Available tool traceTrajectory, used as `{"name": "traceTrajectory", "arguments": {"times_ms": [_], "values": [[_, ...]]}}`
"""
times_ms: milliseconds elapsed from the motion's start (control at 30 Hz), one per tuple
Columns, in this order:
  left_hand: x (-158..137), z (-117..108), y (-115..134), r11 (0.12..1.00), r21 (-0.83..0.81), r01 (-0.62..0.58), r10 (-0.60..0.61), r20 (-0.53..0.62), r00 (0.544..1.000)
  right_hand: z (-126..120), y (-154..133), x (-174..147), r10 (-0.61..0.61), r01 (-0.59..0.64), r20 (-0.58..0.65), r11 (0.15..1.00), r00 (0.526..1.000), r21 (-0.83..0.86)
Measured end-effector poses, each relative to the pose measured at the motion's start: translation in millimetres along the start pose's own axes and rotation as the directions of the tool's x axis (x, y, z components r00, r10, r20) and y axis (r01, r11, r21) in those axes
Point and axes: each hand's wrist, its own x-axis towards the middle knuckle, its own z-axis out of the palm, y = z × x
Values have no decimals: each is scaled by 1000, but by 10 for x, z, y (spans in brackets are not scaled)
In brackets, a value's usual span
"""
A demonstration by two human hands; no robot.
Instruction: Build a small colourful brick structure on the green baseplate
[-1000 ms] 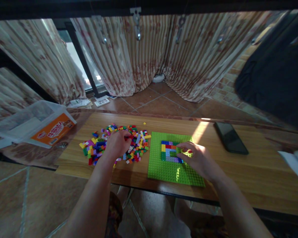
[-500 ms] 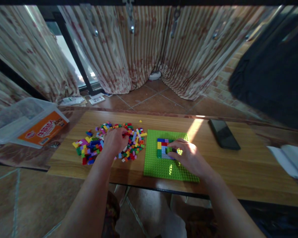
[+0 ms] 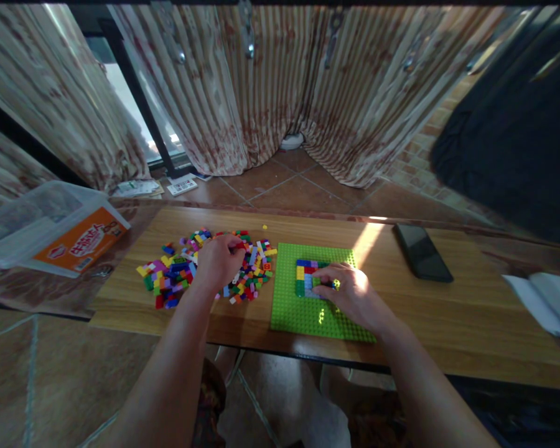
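Observation:
Over the pile of loose toy bricks (image 3: 256,274), my left hand (image 3: 219,261) has its fingers pinched together. A small red brick (image 3: 241,246) shows at its fingertips. On the right, my right hand (image 3: 348,286) rests above the green baseplate (image 3: 292,320), thumb and index finger closed around a green brick (image 3: 316,282). This brick is at the block of joined bricks (image 3: 300,274) on the plate, which has blue, yellow, red, green, light blue and purple parts. My fingers hide the right side of that block. Whether the green brick is pressed down I cannot tell.
A black phone (image 3: 422,252) lies right of the baseplate on the wooden table (image 3: 448,323). White paper (image 3: 544,305) is at the right edge. A clear plastic box (image 3: 56,230) with an orange label stands at the left. A single yellow brick (image 3: 264,227) lies behind the pile.
My left hand has shifted slightly right and away from me over the pile, the red at its fingertips moving along. My right hand stays at nearly the same spot.

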Motion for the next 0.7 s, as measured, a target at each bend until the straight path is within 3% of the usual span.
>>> {"name": "traceTrajectory", "arguments": {"times_ms": [300,500,600,700], "values": [[3,15,42,997,-81,17,-19,-31,999,20,22,-13,10,-10,-32,1000,999,-4],[-22,33,130,959,-278,-53,49,-18,999,0,28,-46,57,-52,-74,996,996,72],[-68,72,226,889,-453,-65,84,22,996,-33,7,-40,85,-76,-93,992,992,98],[-151,121,391,724,-689,23,105,142,984,-55,-34,-25,80,-56,-157,987,984,153]]}}
